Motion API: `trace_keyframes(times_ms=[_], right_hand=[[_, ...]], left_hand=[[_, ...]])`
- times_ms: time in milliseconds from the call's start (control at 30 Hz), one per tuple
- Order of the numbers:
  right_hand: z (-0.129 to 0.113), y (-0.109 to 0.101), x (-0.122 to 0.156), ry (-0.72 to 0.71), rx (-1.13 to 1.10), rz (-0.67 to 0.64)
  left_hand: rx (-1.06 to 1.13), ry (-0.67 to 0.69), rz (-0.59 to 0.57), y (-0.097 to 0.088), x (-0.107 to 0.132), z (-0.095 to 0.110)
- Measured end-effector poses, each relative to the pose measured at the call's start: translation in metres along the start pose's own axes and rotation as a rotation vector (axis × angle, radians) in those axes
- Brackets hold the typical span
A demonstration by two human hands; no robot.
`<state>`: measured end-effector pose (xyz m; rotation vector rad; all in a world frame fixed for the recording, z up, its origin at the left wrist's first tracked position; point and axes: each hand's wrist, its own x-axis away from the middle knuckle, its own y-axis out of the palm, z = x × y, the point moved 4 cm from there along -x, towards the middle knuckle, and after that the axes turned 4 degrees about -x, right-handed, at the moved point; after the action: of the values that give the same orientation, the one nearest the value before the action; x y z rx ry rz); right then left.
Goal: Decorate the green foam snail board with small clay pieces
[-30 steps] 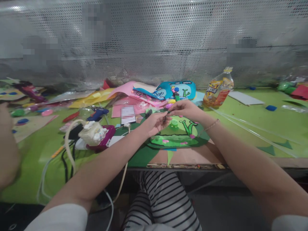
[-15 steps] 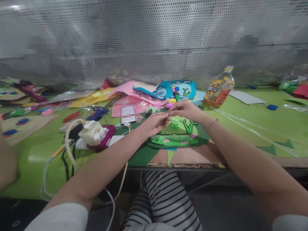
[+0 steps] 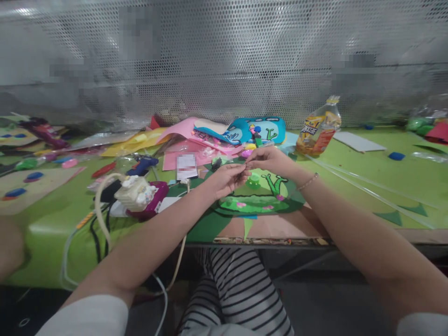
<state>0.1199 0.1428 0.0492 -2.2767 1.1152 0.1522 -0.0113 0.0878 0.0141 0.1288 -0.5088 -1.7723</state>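
Fingertip to fingertip, my left hand [image 3: 231, 179] and my right hand [image 3: 266, 159] meet above a green craft picture [image 3: 254, 205]. Both hands are closed in a pinch. Whatever sits between the fingers is too small or hidden to make out. Below them the picture shows a green frog-like shape [image 3: 253, 180], green plant stems [image 3: 275, 184] and small pink pieces. Behind my hands lies a blue craft panel [image 3: 241, 130] with a small figure on it. A dark crumpled bit [image 3: 217, 163] is just beyond my left hand.
A power adapter [image 3: 136, 192] with cables stands at left, near a blue glue gun [image 3: 143, 164]. Pink sheets [image 3: 178, 133] and a yellow sheet [image 3: 135, 141] lie behind. A snack-labelled plastic bottle [image 3: 318, 128] and clear strips [image 3: 371, 189] are at right. Another person's arm [image 3: 10, 247] shows at far left.
My hands stay together in nearly the same place, with only slight finger movement. The other person's arm at far left has shifted downward, and their fingers have left the view.
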Motion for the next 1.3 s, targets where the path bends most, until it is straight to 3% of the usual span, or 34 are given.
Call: trace_keyframes(times_ms=[500,1300], right_hand=[[0.0013,-0.0004,0.0020,0.049,-0.115,-0.011],[-0.0029,0.0053,0.0023,0.033,-0.007,-0.025]], left_hand=[[0.011,-0.023,0.019,-0.0016,-0.0009,0.0013],[-0.126,0.077,0.024,-0.0048,-0.0058,-0.0034]])
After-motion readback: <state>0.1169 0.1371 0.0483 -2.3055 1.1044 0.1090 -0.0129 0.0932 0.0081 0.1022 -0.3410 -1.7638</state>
